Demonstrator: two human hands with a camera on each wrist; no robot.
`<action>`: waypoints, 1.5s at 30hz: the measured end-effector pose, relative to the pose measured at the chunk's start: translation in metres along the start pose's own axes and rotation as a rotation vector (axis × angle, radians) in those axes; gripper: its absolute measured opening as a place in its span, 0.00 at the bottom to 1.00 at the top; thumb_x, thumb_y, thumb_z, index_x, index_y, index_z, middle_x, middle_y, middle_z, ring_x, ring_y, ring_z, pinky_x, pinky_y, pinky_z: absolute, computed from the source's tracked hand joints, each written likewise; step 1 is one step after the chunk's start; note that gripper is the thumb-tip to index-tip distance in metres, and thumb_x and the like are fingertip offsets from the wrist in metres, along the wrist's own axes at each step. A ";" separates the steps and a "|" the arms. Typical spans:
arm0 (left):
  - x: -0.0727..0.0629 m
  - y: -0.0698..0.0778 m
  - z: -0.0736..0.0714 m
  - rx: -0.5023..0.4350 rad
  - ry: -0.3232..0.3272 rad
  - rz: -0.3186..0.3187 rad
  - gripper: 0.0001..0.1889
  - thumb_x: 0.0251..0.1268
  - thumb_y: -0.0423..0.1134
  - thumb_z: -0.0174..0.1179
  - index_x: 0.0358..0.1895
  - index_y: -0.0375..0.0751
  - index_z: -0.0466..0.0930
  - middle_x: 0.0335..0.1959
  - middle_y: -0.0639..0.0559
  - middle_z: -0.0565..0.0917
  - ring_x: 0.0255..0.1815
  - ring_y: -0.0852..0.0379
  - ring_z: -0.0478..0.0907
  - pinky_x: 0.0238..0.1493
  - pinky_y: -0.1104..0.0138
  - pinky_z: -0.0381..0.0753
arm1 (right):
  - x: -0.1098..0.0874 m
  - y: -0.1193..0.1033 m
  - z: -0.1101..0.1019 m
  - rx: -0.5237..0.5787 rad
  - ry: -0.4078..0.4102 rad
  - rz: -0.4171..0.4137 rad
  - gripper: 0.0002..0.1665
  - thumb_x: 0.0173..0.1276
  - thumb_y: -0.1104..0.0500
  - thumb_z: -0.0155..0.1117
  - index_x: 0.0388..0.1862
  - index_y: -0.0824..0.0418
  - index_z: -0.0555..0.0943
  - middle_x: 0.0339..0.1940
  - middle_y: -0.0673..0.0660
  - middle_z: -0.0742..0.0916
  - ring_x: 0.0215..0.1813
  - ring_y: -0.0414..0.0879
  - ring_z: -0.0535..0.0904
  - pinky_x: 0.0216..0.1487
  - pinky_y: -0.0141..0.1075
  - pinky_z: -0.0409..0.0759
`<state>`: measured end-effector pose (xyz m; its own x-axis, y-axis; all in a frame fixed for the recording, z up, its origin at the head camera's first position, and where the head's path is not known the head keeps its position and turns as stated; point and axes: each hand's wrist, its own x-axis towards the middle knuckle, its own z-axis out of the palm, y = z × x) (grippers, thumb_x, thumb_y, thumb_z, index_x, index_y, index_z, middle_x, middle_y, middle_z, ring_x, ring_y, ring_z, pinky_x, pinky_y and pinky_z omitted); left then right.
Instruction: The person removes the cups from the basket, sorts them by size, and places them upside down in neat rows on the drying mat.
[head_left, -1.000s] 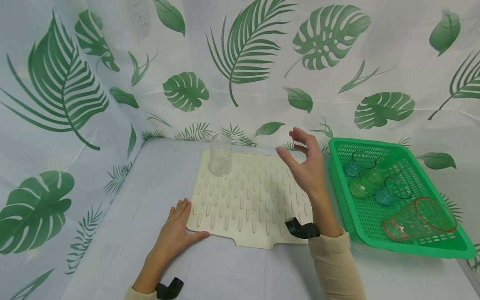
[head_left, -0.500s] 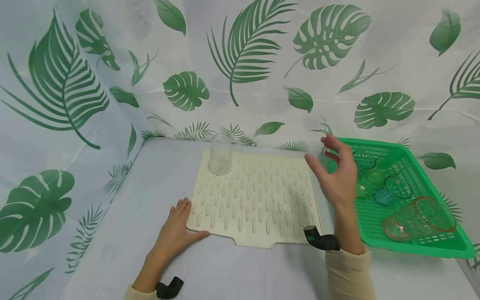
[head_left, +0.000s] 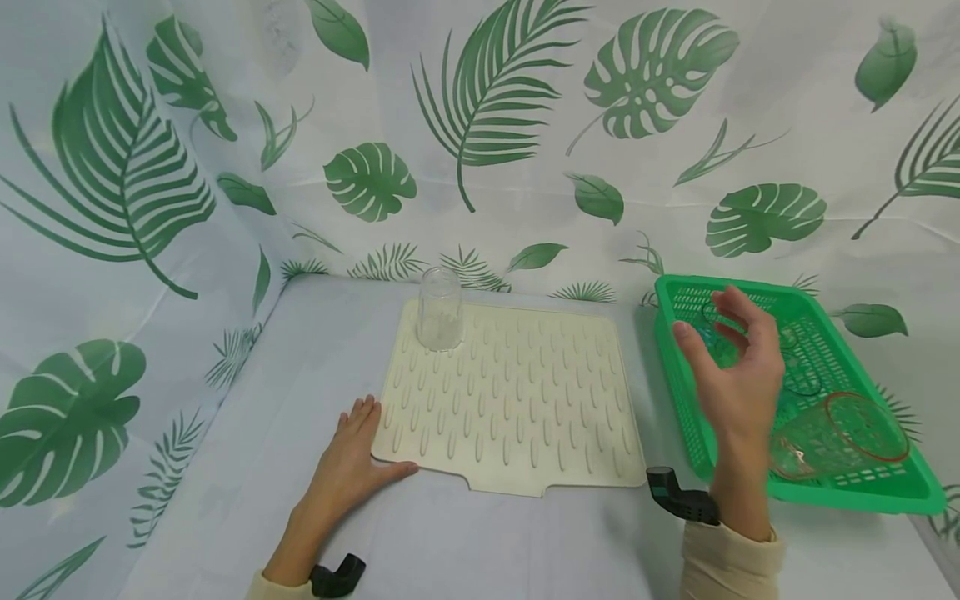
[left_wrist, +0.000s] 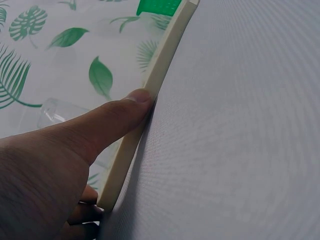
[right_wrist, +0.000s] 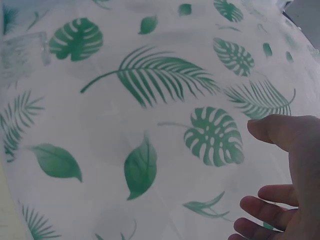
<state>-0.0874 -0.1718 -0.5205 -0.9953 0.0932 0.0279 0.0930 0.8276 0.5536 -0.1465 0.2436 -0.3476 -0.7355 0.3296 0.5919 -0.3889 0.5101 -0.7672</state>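
Observation:
In the head view my left hand point(head_left: 345, 458) rests at the near left corner of a cream drying mat point(head_left: 517, 400), fingers along its side. The left wrist view shows the thumb lying on the mat's edge point(left_wrist: 125, 155). A clear drinking glass point(head_left: 440, 312) stands upside down at the mat's far left. Over the green plastic basket point(head_left: 682, 421) hovers my right hand point(head_left: 742, 383), thumb and fingers spread with nothing between them. It covers part of the smaller glasses inside. A large glass with a red rim point(head_left: 817, 437) lies tilted at the basket's near end.
A white cloth covers the table point(head_left: 285, 358). Leaf-patterned curtain point(head_left: 525, 208) rises behind and along the left side. The basket stands just right of the mat, with a narrow strip of cloth between. Black wrist cameras point(head_left: 678, 500) sit on both wrists.
My right hand has moved right, from above the mat's right part to over the basket, staying spread. My left hand, the mat and the upturned glass have stayed in place.

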 end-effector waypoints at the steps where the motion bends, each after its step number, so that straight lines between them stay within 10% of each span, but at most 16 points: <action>1: 0.000 0.000 0.000 0.002 0.000 0.000 0.61 0.44 0.65 0.75 0.77 0.32 0.58 0.79 0.33 0.59 0.82 0.36 0.51 0.82 0.44 0.49 | 0.000 0.001 -0.003 -0.007 0.012 0.013 0.35 0.61 0.66 0.72 0.68 0.61 0.75 0.55 0.37 0.80 0.62 0.34 0.75 0.61 0.24 0.75; 30: -0.001 0.000 -0.001 -0.004 -0.010 -0.006 0.61 0.45 0.66 0.75 0.77 0.31 0.57 0.79 0.33 0.57 0.82 0.36 0.50 0.82 0.44 0.49 | 0.002 0.036 -0.083 -0.317 0.374 0.243 0.34 0.65 0.51 0.71 0.69 0.50 0.73 0.63 0.39 0.77 0.63 0.28 0.69 0.68 0.24 0.67; 45: -0.001 -0.001 0.000 -0.003 -0.007 -0.003 0.61 0.45 0.66 0.74 0.77 0.31 0.57 0.79 0.33 0.58 0.82 0.36 0.50 0.81 0.43 0.49 | 0.003 0.075 -0.115 -0.491 0.388 0.491 0.40 0.68 0.37 0.61 0.76 0.39 0.63 0.78 0.45 0.66 0.78 0.38 0.57 0.83 0.37 0.51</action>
<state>-0.0866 -0.1726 -0.5207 -0.9953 0.0950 0.0204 0.0903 0.8264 0.5558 -0.1140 0.3743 -0.3743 -0.4787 0.8145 0.3278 0.2848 0.4972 -0.8196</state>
